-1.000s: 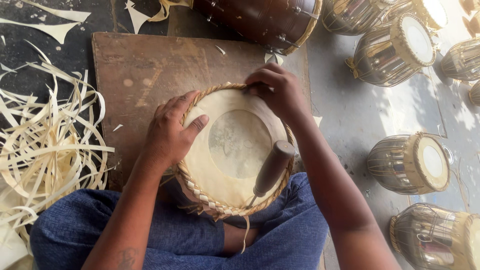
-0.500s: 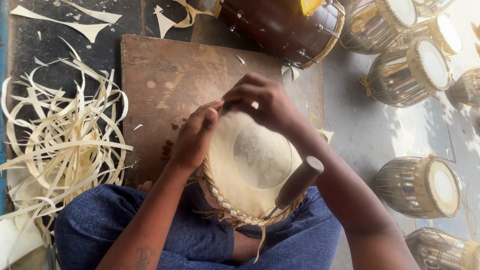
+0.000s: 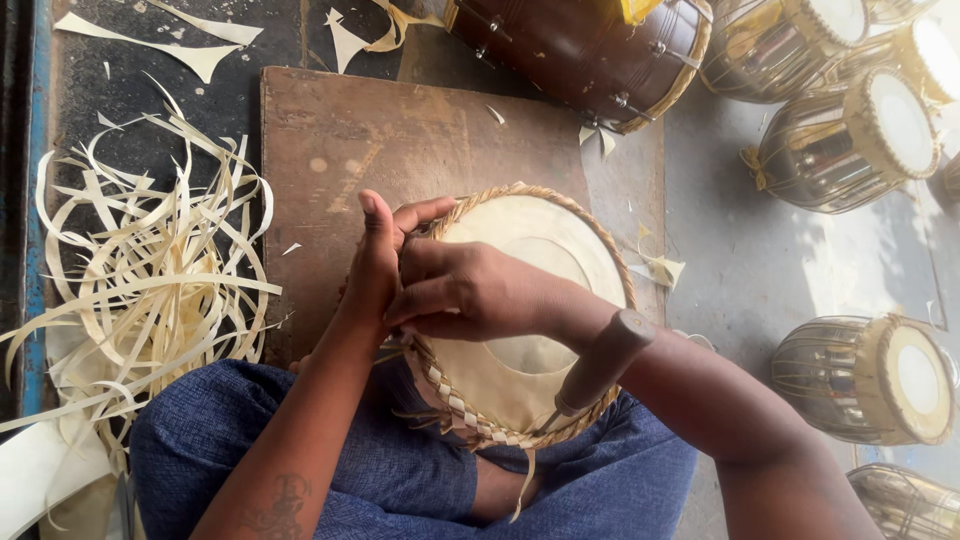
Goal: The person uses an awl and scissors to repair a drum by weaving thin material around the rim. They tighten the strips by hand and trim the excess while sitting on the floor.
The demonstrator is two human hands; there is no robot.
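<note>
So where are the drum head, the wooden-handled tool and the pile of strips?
drum head (image 3: pixel 545 235): head view, pale skin.
tool (image 3: pixel 603 360): head view, wooden handle.
strips (image 3: pixel 150 290): head view, middle of pile.

Left hand (image 3: pixel 375 265) up near the middle, thumb pointing straight up, first finger bent over to the right. Left arm coming up from the bottom, bare, with a small dark tattoo on the inside near the elbow. Right hand (image 3: pixel 470 292) lying across, back of the hand facing up, fingers curled in and pressed against the left palm. Both hands touching, right one partly covering the left. Right arm reaching in from the bottom right corner, bare, wrist bent a little to the left. Fingertips of the right hand hidden, so hard to tell what sits between them.
</note>
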